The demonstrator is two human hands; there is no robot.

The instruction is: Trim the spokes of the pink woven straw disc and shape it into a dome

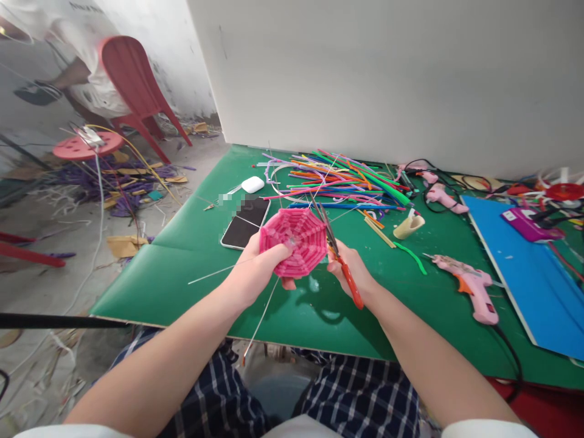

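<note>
A pink octagonal disc (303, 258) wound in rings, with thin wire spokes sticking out all round, is held above the green table. My left hand (255, 264) grips it from the left, thumb on its face near the centre and fingers behind. My right hand (353, 271) is closed round scissors with orange-red handles (350, 285). Their metal blades (325, 225) point up and away, along the disc's right edge, and look parted. Whether the blades touch a wire I cannot tell. Beyond the disc lies a dark-screened phone (244, 228).
Colourful pipe cleaners (347, 179) are heaped at the back of the green table (182, 261). A pink glue gun (472, 286), a cream cup-like piece (409, 227) and a blue board (524, 261) lie on the right. A white earbud case (252, 184) sits behind the phone. Another person sits on a red chair (132, 79).
</note>
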